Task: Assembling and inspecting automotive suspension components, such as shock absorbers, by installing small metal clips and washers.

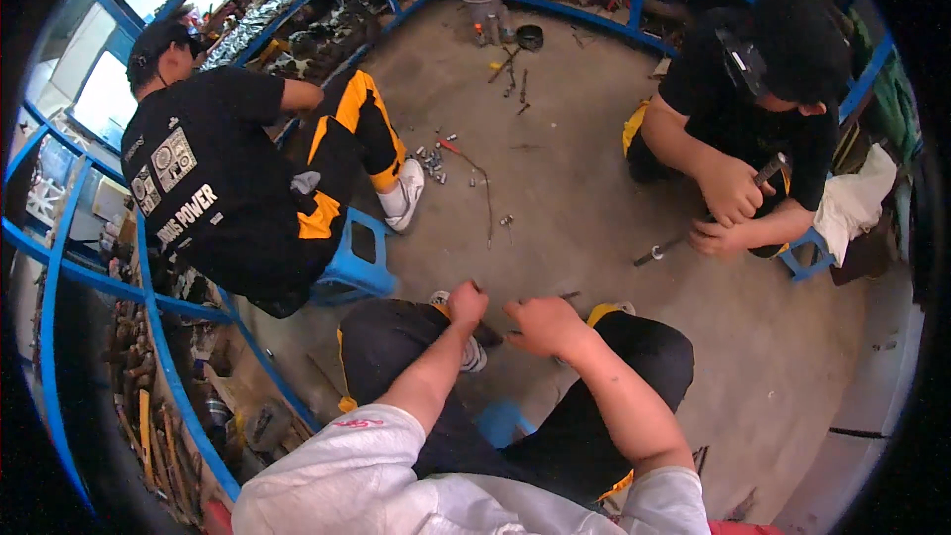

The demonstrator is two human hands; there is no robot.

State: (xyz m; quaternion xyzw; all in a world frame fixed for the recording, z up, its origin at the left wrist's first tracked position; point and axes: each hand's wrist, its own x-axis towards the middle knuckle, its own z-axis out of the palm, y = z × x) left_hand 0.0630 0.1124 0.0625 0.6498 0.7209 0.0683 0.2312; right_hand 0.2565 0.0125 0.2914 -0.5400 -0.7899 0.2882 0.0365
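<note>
My left hand [467, 305] is curled closed above my left knee; whatever its fingers hold is too small or hidden to name. Close by on the right, my right hand [548, 325] is closed too, its back turned up. A thin dark rod [570, 294] pokes out just beyond its knuckles, and the rest of it is hidden. The two hands are apart, over the gap between my knees. Below them a bit of a blue stool [502, 423] shows between my legs.
One person [213, 159] sits at left on a blue stool [357, 256], facing the shelves. At right another person [758, 109] grips a dark rod [662, 252]. Small metal cylinders [433, 160], a red-handled wire [466, 159] and a bucket [482, 2] are on the floor. Blue racks [163, 337] line the left.
</note>
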